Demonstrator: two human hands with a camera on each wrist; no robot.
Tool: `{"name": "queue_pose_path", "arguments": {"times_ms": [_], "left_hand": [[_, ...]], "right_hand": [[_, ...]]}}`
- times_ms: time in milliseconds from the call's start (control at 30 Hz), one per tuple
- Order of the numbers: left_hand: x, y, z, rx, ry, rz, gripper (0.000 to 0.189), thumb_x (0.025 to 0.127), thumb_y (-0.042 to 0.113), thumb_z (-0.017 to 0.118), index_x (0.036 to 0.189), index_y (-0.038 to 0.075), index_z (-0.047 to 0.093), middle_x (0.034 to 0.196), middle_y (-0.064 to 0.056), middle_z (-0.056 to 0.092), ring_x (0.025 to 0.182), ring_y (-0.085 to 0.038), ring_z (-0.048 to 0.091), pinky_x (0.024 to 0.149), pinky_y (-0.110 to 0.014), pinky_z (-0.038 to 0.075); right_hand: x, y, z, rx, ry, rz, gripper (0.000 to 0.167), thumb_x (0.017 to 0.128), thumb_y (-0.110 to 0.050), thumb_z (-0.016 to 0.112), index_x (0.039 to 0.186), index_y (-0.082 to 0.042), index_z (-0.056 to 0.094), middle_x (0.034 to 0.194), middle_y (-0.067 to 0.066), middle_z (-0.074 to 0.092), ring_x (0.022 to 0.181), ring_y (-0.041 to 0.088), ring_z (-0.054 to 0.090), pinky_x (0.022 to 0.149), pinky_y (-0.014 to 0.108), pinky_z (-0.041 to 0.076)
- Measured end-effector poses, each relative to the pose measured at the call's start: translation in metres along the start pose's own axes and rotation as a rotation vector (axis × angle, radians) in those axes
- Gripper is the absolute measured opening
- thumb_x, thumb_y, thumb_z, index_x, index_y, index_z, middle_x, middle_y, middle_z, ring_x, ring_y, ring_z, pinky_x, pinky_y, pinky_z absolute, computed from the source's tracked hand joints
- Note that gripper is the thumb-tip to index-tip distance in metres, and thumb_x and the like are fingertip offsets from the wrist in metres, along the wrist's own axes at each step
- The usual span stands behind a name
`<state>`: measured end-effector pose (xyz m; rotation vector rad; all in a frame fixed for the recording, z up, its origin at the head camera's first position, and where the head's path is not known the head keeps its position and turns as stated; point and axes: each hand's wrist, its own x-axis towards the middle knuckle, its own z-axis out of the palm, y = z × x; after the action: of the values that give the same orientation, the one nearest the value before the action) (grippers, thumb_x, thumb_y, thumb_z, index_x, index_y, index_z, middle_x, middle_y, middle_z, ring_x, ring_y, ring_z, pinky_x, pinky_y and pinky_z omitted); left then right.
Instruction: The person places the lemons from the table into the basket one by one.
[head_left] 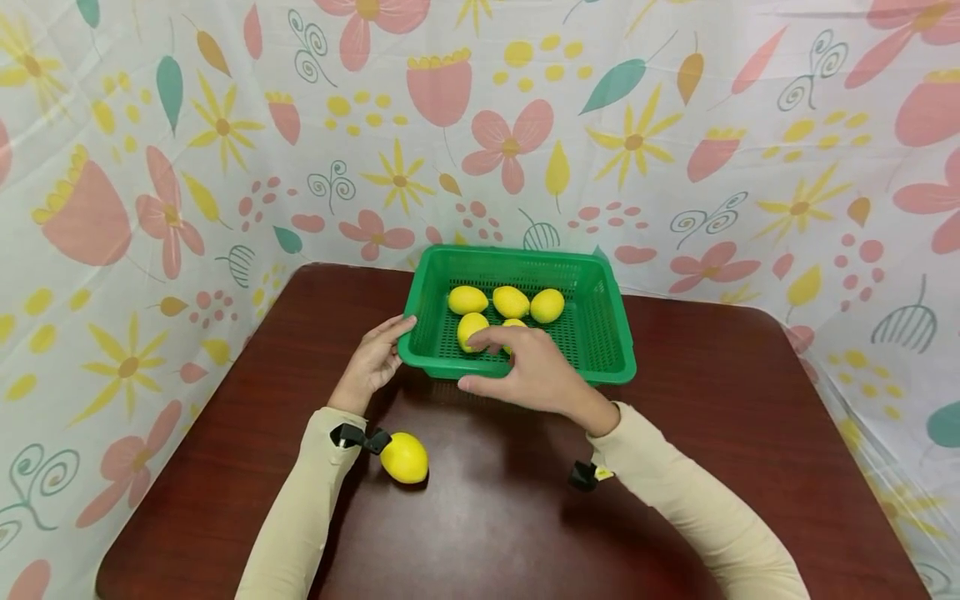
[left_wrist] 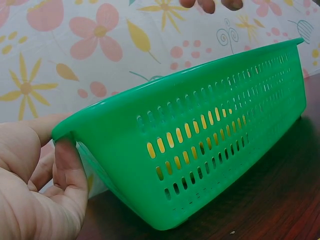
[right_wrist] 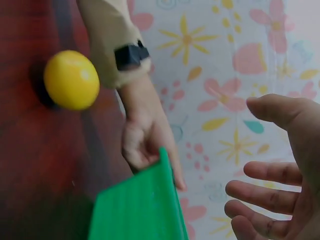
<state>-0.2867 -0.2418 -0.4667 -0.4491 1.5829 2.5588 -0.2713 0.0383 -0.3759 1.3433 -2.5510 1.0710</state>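
A green plastic basket (head_left: 624, 346) with slotted walls stands on the table and holds several yellow lemons (head_left: 467, 300). My left hand (head_left: 373, 357) grips its left rim between thumb and fingers, as the left wrist view also shows at the basket's corner (left_wrist: 110, 135). Above the near side of the basket hovers my right hand (head_left: 536, 371), partly covering the front lemons in the head view. In the right wrist view that hand (right_wrist: 280, 185) has its fingers apart, with nothing between them. One loose lemon (head_left: 405, 457) lies on the table beside my left wrist.
The dark brown table (head_left: 480, 533) has rounded far corners. A white cloth with printed flowers (head_left: 525, 217) hangs close behind the basket and along both sides. Each wrist carries a small black camera mount (head_left: 360, 437).
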Motion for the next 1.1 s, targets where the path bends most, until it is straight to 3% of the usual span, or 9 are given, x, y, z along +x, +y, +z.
{"name": "queue_pose_path", "arguments": {"times_ms": [200,367,567,800,1100], "left_hand": [[0.001,0.002,-0.001,0.003,-0.001,0.006,0.052,0.103,0.022,0.065,0.15,0.007,0.048,0.101,0.001,0.069,0.079,-0.006,0.067,0.074,-0.019,0.059],[0.003,0.001,-0.001,-0.007,0.001,0.008,0.052,0.102,0.023,0.067,0.149,0.007,0.049,0.103,0.001,0.069,0.081,-0.007,0.068,0.075,-0.019,0.059],[0.001,0.0,0.0,-0.016,-0.012,0.008,0.053,0.103,0.022,0.066,0.15,0.007,0.048,0.102,0.001,0.069,0.079,-0.006,0.067,0.075,-0.019,0.059],[0.001,-0.001,-0.001,-0.018,-0.02,0.015,0.055,0.103,0.022,0.066,0.152,0.006,0.046,0.103,0.001,0.069,0.078,-0.006,0.067,0.074,-0.018,0.058],[0.0,-0.001,-0.001,-0.006,-0.018,0.001,0.052,0.104,0.022,0.064,0.151,0.008,0.047,0.11,-0.001,0.067,0.083,-0.005,0.067,0.08,-0.019,0.058]], "right_hand": [[-0.011,-0.01,0.027,-0.004,-0.049,-0.029,0.054,0.082,-0.053,0.082,0.121,-0.017,0.074,0.113,-0.005,0.074,0.098,0.014,0.066,0.083,0.038,0.058],[-0.02,-0.01,0.053,-0.064,-0.108,-0.033,0.053,0.08,-0.055,0.083,0.119,-0.021,0.074,0.11,-0.011,0.072,0.098,0.009,0.065,0.082,0.031,0.056],[-0.03,-0.009,0.08,-0.086,-0.168,-0.014,0.057,0.082,-0.056,0.081,0.123,-0.018,0.073,0.117,-0.003,0.073,0.104,0.016,0.067,0.084,0.035,0.057],[-0.034,-0.013,0.107,-0.123,-0.2,-0.03,0.068,0.08,-0.064,0.078,0.127,-0.016,0.071,0.122,-0.003,0.072,0.105,0.016,0.066,0.084,0.034,0.058],[-0.033,-0.019,0.132,-0.138,-0.193,-0.024,0.065,0.077,-0.068,0.079,0.124,-0.023,0.071,0.115,-0.009,0.072,0.098,0.01,0.064,0.077,0.027,0.055]]}}
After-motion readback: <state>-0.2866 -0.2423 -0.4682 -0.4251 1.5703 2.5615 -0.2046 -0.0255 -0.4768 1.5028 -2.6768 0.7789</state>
